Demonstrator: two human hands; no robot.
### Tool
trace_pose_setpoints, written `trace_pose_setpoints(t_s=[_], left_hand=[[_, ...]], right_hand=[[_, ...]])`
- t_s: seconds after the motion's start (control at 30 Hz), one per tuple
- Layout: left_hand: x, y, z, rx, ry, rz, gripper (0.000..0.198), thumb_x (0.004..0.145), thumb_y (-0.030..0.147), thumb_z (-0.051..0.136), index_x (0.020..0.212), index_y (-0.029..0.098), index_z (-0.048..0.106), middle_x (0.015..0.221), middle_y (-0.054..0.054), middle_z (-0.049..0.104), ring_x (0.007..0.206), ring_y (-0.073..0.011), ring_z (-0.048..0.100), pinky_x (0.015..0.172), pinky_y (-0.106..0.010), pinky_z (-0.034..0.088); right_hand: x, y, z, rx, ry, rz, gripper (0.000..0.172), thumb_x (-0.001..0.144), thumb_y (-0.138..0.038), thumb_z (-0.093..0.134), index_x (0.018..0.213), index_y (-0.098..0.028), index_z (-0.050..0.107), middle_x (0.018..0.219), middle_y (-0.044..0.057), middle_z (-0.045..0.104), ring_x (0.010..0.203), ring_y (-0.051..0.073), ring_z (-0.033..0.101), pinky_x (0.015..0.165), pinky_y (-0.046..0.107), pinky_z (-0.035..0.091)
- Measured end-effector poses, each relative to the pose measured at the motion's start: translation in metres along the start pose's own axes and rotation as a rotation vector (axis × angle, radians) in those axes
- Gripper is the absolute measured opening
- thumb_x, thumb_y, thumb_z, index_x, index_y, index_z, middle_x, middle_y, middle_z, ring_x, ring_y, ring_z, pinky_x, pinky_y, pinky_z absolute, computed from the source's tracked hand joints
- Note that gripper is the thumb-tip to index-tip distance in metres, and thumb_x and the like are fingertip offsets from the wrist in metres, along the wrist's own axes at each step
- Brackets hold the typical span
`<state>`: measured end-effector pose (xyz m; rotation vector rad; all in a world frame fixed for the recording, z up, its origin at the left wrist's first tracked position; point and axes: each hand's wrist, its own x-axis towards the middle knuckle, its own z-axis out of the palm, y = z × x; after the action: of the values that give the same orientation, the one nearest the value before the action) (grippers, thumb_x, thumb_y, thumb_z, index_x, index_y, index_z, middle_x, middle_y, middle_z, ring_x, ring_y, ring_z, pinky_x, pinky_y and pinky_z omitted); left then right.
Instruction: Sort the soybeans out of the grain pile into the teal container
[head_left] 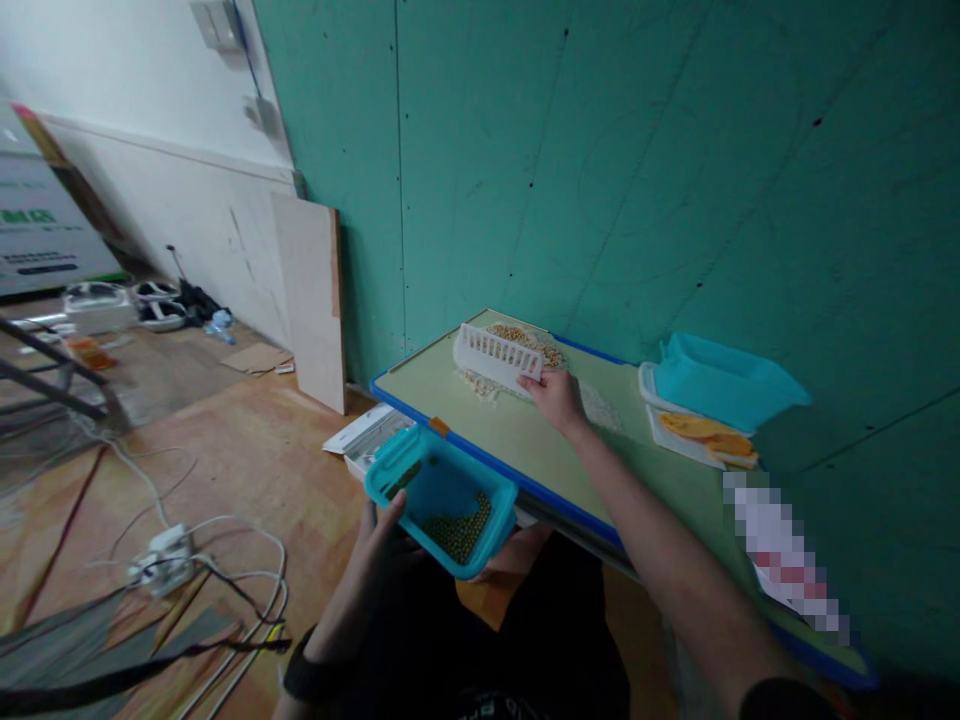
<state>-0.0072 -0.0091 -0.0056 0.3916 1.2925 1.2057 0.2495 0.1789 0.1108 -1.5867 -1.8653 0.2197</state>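
Observation:
My left hand (379, 530) grips the near left side of a turquoise plastic container (442, 490), thumb over its rim. Small round beans (461, 530) lie in the bottom of it, and it is held at the table's front edge. My right hand (556, 398) pinches one end of a white slotted plastic strip (499, 362), held tilted over the table. Behind and around the strip spreads a pile of tan beans (517, 335) mixed with pale grains. More whitish grains (600, 408) lie to the right of my right hand.
On the right of the table (637, 470) a turquoise bin (727, 385) stands by a white tray with an orange cloth (709, 435). A green wall (562, 180) closes off the back. A power strip (169, 555) and cables lie on the floor at left.

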Motion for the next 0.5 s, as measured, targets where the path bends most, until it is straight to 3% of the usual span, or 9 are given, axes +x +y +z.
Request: trace_pose_setpoints(t_s=[0.5], left_hand=[[0.002, -0.009, -0.002, 0.015, -0.043, 0.042, 0.083, 0.094, 0.060, 0.071, 0.164, 0.042, 0.031, 0.148, -0.015, 0.065, 0.096, -0.0302, 0.080, 0.077, -0.043, 0.068]], right_hand=[[0.010, 0.014, 0.020, 0.202, -0.033, -0.068, 0.016, 0.086, -0.023, 0.083, 0.101, -0.019, 0.086, 0.094, 0.009, 0.086, 0.098, 0.029, 0.082, 0.087, 0.035, 0.064]])
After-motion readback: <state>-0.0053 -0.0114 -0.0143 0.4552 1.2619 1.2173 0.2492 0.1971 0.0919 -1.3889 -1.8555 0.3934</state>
